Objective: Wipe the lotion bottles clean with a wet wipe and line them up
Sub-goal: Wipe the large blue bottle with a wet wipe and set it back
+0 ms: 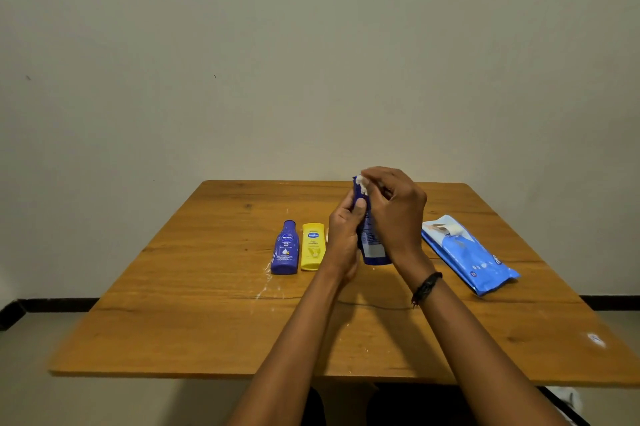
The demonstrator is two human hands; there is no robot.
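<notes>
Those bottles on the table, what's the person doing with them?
A person is cleaning lotion bottles. Their left hand grips a dark blue bottle, and their right hand pinches a white wet wipe against its top. A blue Nivea bottle and a yellow bottle sit side by side on the wooden table, left of the hands. A blue pack of wipes lies to the right.

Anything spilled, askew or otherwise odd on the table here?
Yes. White streaks, seemingly smeared lotion or moisture, mark the table beside the lying Nivea bottle, toward the near edge. A small white patch sits near the table's right front corner. The wet wipe pack lies with its flap peeled open.
</notes>
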